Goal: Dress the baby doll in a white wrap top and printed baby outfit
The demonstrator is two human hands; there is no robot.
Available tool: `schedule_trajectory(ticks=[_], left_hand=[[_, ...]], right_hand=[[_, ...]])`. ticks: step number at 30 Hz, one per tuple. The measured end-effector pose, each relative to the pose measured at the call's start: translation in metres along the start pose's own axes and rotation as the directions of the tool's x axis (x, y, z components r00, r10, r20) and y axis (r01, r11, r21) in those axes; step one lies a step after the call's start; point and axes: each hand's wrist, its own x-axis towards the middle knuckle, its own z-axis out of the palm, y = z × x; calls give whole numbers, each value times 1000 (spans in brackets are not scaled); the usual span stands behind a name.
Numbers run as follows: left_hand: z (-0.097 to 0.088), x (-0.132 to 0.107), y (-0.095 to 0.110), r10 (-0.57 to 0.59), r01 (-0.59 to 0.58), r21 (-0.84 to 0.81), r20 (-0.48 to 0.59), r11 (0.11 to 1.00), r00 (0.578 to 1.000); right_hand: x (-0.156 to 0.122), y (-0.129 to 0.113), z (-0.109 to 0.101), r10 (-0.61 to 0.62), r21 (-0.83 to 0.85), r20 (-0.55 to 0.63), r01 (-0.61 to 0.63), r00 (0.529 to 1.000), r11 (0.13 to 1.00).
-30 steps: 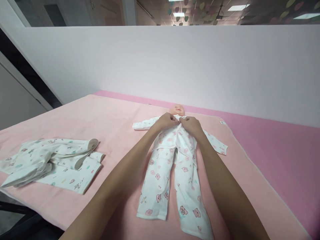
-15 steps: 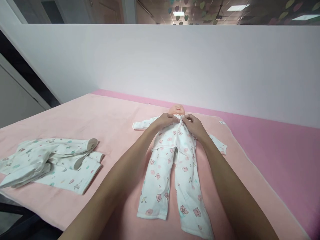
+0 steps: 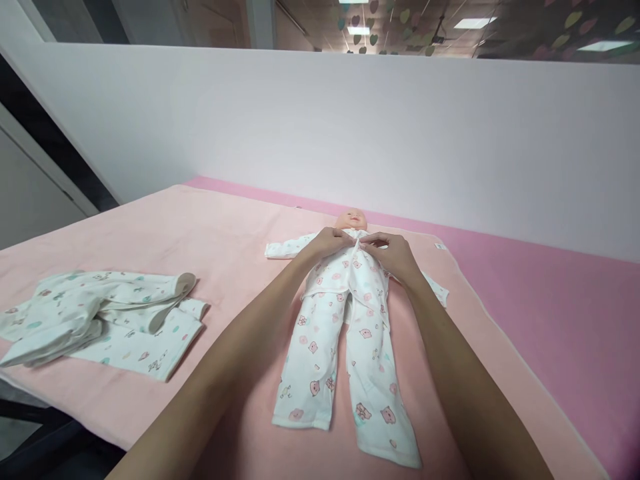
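Note:
A baby doll (image 3: pixel 351 219) lies on its back, head away from me, dressed in a white printed top (image 3: pixel 369 277) and matching trousers (image 3: pixel 311 353). Its sleeves stretch out to both sides. At the chest, just below the neck, my left hand (image 3: pixel 330 241) has its fingers closed on the top's front edge. Opposite it, my right hand (image 3: pixel 393 253) pinches the same front opening, where a small peak of cloth stands up between the fingertips. Any fastener there is too small to make out.
Another set of printed baby clothes (image 3: pixel 125 317) with beige trim lies folded at the left. Everything rests on a pale pink blanket (image 3: pixel 220 230) over a brighter pink surface (image 3: pixel 540 307). A white partition (image 3: pixel 350 127) rises behind the doll's head.
My right hand has shifted slightly left and down along the top's front opening, its fingers more stretched across. My left hand stays at the chest. The view has moved a little.

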Motion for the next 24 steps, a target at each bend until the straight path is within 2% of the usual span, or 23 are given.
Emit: schedule_trajectory(ticks=[6, 9, 14, 18, 24], left_hand=[[1, -1, 0, -13, 13, -70, 12, 997, 1000], [4, -2, 2, 28, -28, -26, 1, 999, 1000], [12, -6, 7, 33, -31, 71, -28, 997, 999], [19, -1, 0, 101, -92, 96, -87, 991, 991], [19, 8, -9, 94, -90, 48, -93, 995, 991]], right_hand=[[2, 8, 5, -7, 38, 1, 7, 1000, 999], [4, 10, 8, -17, 30, -31, 18, 999, 999], [4, 11, 10, -54, -5, -21, 54, 998, 999], [4, 13, 12, -70, -57, -34, 68, 997, 996], [5, 23, 15, -48, -10, -33, 48, 998, 999]])
